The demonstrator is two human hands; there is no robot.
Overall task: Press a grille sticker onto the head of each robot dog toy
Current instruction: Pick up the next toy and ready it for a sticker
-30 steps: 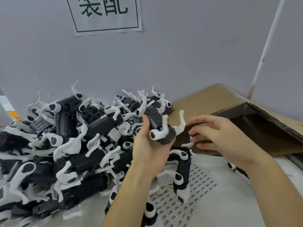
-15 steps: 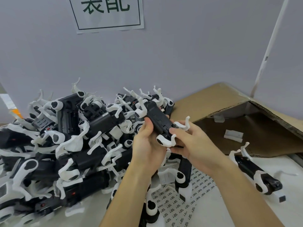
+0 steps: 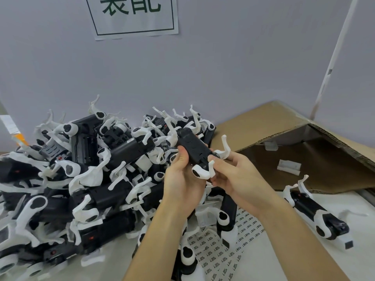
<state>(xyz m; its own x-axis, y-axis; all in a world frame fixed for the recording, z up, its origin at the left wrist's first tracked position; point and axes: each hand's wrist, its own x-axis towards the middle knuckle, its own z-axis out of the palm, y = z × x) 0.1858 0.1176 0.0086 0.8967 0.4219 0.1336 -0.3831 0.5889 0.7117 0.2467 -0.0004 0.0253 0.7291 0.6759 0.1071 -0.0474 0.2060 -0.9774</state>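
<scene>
A black robot dog toy (image 3: 193,148) with white legs is held belly-up above the table, between both hands. My left hand (image 3: 182,179) grips its near left side, thumb up along the body. My right hand (image 3: 233,175) holds its near end, where the thumb presses by a white leg; the toy's head is hidden under my fingers. A sticker sheet (image 3: 221,252) printed with small dark labels lies flat on the table below my forearms. No single sticker is visible in my fingers.
A big heap of black-and-white robot dogs (image 3: 81,179) fills the left side. One dog (image 3: 312,211) lies alone at the right. An open cardboard box (image 3: 304,159) with small white parts sits at the back right. A purple wall stands behind.
One second ago my right hand was open and apart from the toy; it has since come in and closed on the toy's near end. The toy is now turned flatter, belly-up.
</scene>
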